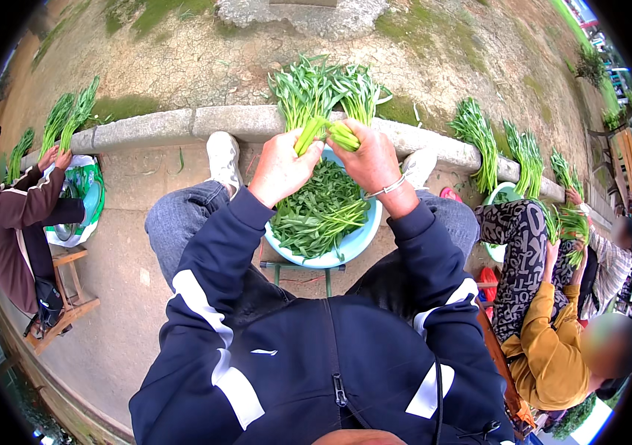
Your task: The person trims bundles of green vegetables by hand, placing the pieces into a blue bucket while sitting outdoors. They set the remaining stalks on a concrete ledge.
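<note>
My left hand (288,164) is closed on a small bunch of pale green stems (309,135). Close beside it, my right hand (367,158) grips another short bunch of green stems (344,137), their cut ends facing left. Both hands are over the far rim of a light blue plastic basin (371,236), which holds a heap of leafy greens and short stems (316,214). Just beyond the hands, two bundles of long-stemmed leafy greens, the left one (305,92) and the right one (359,92), lean over the stone curb, leaves pointing away.
The stone curb (143,130) runs across in front, with cracked earth behind it. At left a person in brown (21,214) sits on a wooden stool (74,303). At right a person in a mustard top (549,356) holds greens near another basin (491,253); more greens (474,142) lie along the curb.
</note>
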`<state>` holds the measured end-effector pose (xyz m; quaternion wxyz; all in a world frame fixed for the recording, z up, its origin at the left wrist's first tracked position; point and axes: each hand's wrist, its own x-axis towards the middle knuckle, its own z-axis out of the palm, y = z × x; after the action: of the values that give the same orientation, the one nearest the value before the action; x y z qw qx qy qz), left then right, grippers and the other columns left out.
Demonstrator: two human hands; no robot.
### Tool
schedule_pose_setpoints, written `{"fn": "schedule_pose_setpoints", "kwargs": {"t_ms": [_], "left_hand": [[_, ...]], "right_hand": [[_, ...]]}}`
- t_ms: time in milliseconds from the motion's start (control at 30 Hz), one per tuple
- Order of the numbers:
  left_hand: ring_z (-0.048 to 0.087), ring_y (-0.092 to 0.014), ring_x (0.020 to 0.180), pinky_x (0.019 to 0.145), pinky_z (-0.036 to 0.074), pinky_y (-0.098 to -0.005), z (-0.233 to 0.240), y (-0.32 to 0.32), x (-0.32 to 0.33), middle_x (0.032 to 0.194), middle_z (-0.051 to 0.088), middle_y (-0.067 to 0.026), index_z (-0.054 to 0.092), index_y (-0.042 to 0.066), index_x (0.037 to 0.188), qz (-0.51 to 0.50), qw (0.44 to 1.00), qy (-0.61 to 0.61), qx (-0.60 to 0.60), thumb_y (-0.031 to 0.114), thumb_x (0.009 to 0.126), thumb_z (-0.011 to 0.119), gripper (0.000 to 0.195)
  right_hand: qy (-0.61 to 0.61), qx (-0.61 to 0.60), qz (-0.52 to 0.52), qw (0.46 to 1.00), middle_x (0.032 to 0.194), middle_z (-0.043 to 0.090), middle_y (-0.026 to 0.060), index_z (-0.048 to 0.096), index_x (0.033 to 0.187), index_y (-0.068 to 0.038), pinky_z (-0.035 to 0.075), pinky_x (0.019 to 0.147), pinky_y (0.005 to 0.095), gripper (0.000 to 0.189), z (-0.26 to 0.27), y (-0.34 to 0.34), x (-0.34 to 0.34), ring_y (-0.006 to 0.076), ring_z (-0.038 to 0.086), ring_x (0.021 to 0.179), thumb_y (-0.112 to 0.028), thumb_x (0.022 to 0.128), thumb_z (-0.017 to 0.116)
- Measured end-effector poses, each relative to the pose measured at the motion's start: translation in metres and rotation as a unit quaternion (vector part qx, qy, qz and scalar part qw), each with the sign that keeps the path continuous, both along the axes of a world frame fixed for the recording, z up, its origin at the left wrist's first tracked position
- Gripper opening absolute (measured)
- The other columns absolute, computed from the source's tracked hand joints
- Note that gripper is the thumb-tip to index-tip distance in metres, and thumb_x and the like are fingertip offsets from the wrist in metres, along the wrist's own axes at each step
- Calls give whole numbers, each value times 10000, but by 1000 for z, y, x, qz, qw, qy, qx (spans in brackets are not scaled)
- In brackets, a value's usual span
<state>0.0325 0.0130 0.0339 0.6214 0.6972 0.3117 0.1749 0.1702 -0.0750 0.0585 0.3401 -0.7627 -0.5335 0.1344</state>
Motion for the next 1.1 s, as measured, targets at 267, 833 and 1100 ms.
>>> {"fn": "schedule_pose_setpoints", "kwargs": {"t_ms": [267,833,1100], "left_hand": [[472,-48,470,413,381,-196,-1,0,1,648,570,-12,578,25,914,32,998,-49,-33,188,858,559,173],[442,-39,459,404,365,-184,11,7,-4,656,553,-11,580,24,871,38,967,-116,-225,183,851,556,162],[572,-105,679,613,457,-245,-5,-4,4,736,601,-49,571,4,960,37,996,-59,-64,134,845,542,176]], "right_hand": [[99,-13,9,995,769,620,136,610,877,-98,473,617,356,125,-5,0,3,295,607,714,-165,772,623],[193,-92,-2,977,680,620,12,641,852,-41,454,575,256,130,-14,-11,20,73,557,628,-126,755,658],[396,21,17,918,692,602,-27,647,863,-31,418,487,198,177,11,-1,-4,40,512,553,-149,747,709]]}}
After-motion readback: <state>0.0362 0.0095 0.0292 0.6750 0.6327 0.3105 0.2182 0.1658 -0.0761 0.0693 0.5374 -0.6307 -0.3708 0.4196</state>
